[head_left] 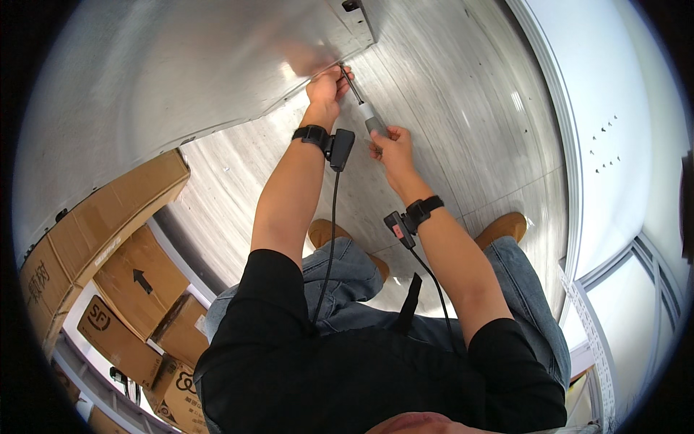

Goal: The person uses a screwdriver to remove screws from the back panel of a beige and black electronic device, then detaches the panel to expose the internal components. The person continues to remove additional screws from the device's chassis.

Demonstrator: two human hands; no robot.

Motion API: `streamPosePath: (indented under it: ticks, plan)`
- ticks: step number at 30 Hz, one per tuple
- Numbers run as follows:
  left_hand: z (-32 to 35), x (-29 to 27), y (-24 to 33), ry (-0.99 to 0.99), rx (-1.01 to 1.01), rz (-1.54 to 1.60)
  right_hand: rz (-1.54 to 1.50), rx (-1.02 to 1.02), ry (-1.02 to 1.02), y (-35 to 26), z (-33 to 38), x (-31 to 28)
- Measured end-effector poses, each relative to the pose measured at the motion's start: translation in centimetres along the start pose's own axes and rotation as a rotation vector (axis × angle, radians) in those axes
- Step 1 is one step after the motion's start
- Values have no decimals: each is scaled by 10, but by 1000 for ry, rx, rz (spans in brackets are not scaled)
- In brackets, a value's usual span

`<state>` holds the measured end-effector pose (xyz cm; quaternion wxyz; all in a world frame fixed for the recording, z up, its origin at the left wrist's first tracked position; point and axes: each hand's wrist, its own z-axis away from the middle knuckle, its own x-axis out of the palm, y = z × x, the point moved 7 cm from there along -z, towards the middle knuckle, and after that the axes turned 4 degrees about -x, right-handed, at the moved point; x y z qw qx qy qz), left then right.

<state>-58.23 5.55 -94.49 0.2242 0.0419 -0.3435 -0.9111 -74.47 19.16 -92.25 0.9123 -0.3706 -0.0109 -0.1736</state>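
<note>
In my right hand (392,148) is a screwdriver (369,116) with a white and grey handle and a long dark shaft. Its shaft slants up and left to the lower edge of a large shiny metal panel (210,65). My left hand (327,88) is closed at that edge, its fingers curled around the area of the screwdriver's tip. Whatever the left fingers pinch there is hidden. Both wrists wear black straps with small cabled devices.
Several small screws (605,145) rest on a white surface (614,195) at the right. Cardboard boxes (137,278) are stacked at the lower left. My brown shoes (502,231) stand on the grey wood-look floor (448,94). Black cables (329,239) hang from both wrists.
</note>
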Motion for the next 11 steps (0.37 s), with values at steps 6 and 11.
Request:
streamPosePath:
  ticks: [6,11]
  plan:
    - [9,2,4,9,-2,3,-173,81,-114,12,1,1]
    - [2,-2,2,-5,-7,21,-21,51,-43,8,6,3]
